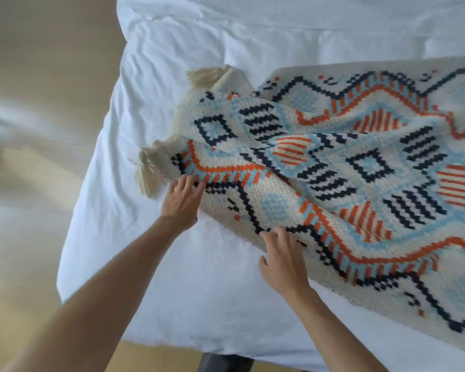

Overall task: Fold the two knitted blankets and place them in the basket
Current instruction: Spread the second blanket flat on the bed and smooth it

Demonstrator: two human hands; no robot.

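On bed (172, 264), near corner: blanket (360, 162) half-spread, rumpled, first fold in hand. Left hand (181, 201) and right hand (285, 261) laid on near edge, fingers spread, gripping nothing. Next: pinch edge, carry across. No basket or second blanket visible.

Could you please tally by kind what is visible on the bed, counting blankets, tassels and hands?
Blankets: 1, patterned blanket
Tassels: 2, upper tassel, lower tassel
Hands: 2, left hand, right hand
Total: 5

Bed with wrinkled white duvet (185, 63) fills most of view. Tan floor (38, 76) left and below, blurred, probably carpet. Soft, even light. Dark object (223, 362) at bottom edge, unclear.
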